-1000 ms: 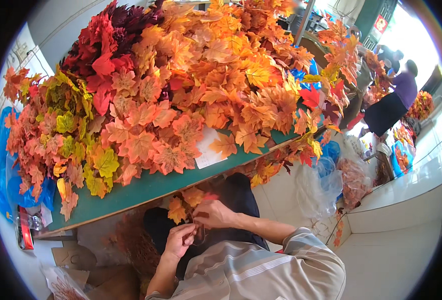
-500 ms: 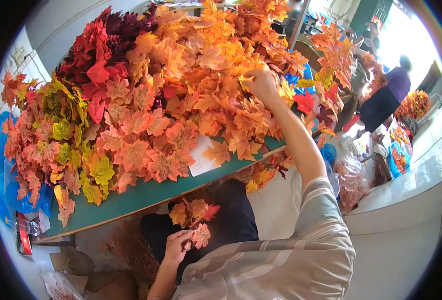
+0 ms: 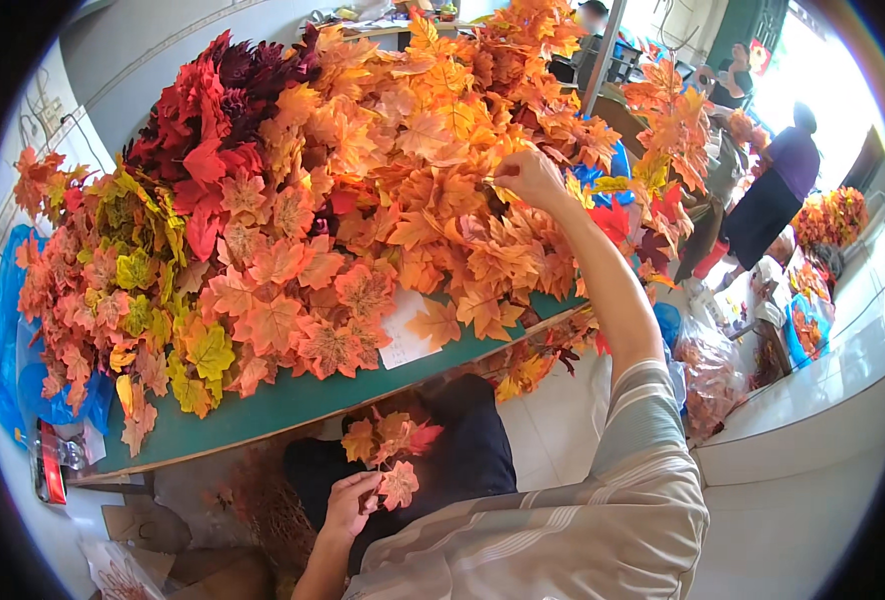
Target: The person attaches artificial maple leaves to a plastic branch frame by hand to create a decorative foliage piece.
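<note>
A big heap of artificial maple leaves (image 3: 363, 200), orange, red and yellow-green, covers a green table (image 3: 293, 400). My right hand (image 3: 531, 178) is stretched out over the heap, its fingers pinched on the thin stem of an orange leaf sprig (image 3: 503, 160). My left hand (image 3: 351, 500) rests low over my lap and holds a small bunch of orange and red leaves (image 3: 393, 450) by the stems.
A white paper slip (image 3: 408, 330) lies among the leaves near the table's front edge. Blue plastic bags (image 3: 13, 340) hang at the left. A person in purple (image 3: 778, 190) stands at the far right beside more leaf piles and bags (image 3: 713, 375).
My right hand left the bunch in my lap, reached up and out over the heap, and now pinches a stem there. The left hand keeps the bunch low.
</note>
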